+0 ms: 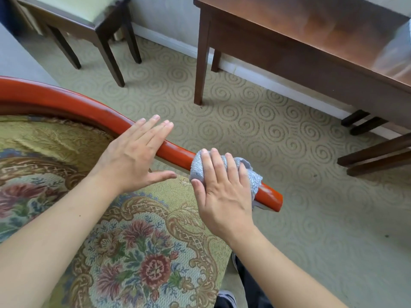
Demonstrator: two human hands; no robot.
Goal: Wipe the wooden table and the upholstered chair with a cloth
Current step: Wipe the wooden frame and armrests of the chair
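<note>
The upholstered chair [138, 247] fills the lower left, with a floral tapestry seat and a curved red-orange wooden arm [89, 106]. My right hand [222, 192] holds a grey-blue cloth [253, 176] wrapped over the arm near its front end, fingers curled over the cloth. My left hand [135, 156] lies flat with straight fingers on the same arm, a little further back. The wooden table [311, 25], dark brown and glossy, stands at the upper right against the wall.
A dark-legged stool with a pale cushion [93, 12] stands at the upper left. Dark wooden legs of another piece of furniture [373, 156] jut in at the right. Patterned beige carpet [244, 121] lies between the chair and the table.
</note>
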